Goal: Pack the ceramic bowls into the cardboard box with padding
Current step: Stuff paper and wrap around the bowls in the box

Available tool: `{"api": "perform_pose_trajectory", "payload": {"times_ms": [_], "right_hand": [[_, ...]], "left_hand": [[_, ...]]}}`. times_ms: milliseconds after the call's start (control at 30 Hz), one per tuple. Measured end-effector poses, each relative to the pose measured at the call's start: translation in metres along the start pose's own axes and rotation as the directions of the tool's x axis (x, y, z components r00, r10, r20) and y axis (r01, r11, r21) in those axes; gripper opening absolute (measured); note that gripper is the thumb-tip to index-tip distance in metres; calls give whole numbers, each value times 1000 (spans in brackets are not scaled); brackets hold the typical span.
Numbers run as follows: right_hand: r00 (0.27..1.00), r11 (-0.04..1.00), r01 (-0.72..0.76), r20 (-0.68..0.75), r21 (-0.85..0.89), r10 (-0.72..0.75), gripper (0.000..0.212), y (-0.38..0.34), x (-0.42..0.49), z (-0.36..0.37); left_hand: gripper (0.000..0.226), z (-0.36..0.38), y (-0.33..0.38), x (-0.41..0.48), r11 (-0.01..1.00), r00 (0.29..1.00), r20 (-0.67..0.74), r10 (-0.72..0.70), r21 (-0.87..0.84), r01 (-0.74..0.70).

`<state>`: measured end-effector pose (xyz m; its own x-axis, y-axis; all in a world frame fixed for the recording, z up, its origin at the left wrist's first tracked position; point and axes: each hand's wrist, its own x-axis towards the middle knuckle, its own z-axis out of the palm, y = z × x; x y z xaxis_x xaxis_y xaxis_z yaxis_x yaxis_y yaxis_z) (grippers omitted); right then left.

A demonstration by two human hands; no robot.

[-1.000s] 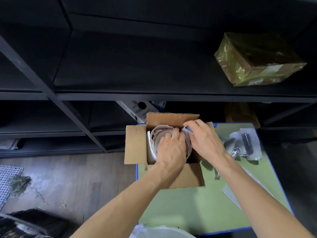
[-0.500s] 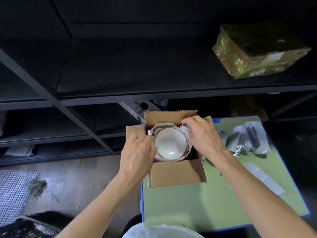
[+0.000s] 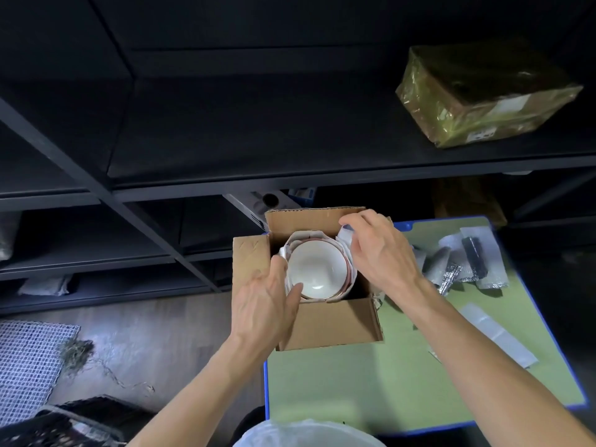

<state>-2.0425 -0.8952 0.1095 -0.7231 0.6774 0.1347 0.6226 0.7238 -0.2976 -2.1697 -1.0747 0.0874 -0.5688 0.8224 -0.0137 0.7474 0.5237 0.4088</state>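
Observation:
An open cardboard box [image 3: 335,324] stands on the left end of a green table [image 3: 371,382]. Inside it sits a white ceramic bowl [image 3: 317,269] with a reddish rim, ringed by white foam padding [image 3: 304,237]. My left hand [image 3: 267,304] rests at the box's left side, fingers straight, thumb touching the bowl's near-left rim. My right hand [image 3: 380,253] is over the box's far-right corner, its fingers curled on the edge of the padding there.
Silver padded pouches [image 3: 451,269] and a dark item in a clear bag [image 3: 477,256] lie on the table's right. A clear strip [image 3: 496,333] lies nearer. Dark shelving [image 3: 258,140] stands behind with a wrapped parcel [image 3: 483,95]. A white bucket rim [image 3: 306,433] sits below.
My left hand came off the top of the bowl and moved to the box's left side, uncovering the bowl. My right hand stayed at the far-right padding.

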Motion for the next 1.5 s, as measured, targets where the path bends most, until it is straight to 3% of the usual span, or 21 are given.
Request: {"api": "perform_pose_trajectory", "payload": {"times_ms": [100,200,433,633,833,967,1267,1500], "right_hand": [[1000,1000,14,-10,-5,-14,39,-4,3,-9],[1000,999,1,-7,44,0,39,2,2,-19],[999,987,46,-18,153,-44,36,10,2,-42],[984,955,179,-28,236,-178,39,-22,8,-40],[888,881,435,74,187,-454,29,-61,32,-13],[830,841,537,135,61,-541,35,-68,35,1],[738,749,663,184,-17,-649,36,-72,52,1],[719,773,628,314,88,-620,42,-86,57,17]], "left_hand": [[32,2,2,16,996,1000,7,16,84,-17],[21,6,1,35,991,1000,-18,11,134,-8],[13,13,-9,44,996,997,-76,0,92,7],[8,15,-9,34,995,999,3,-35,90,34],[30,15,-6,26,998,1000,-29,-11,62,13],[46,14,-7,28,998,1000,-6,-26,50,26],[51,18,-11,28,995,995,-20,-103,-17,102],[44,17,-10,26,991,992,17,-123,-47,124]]}}
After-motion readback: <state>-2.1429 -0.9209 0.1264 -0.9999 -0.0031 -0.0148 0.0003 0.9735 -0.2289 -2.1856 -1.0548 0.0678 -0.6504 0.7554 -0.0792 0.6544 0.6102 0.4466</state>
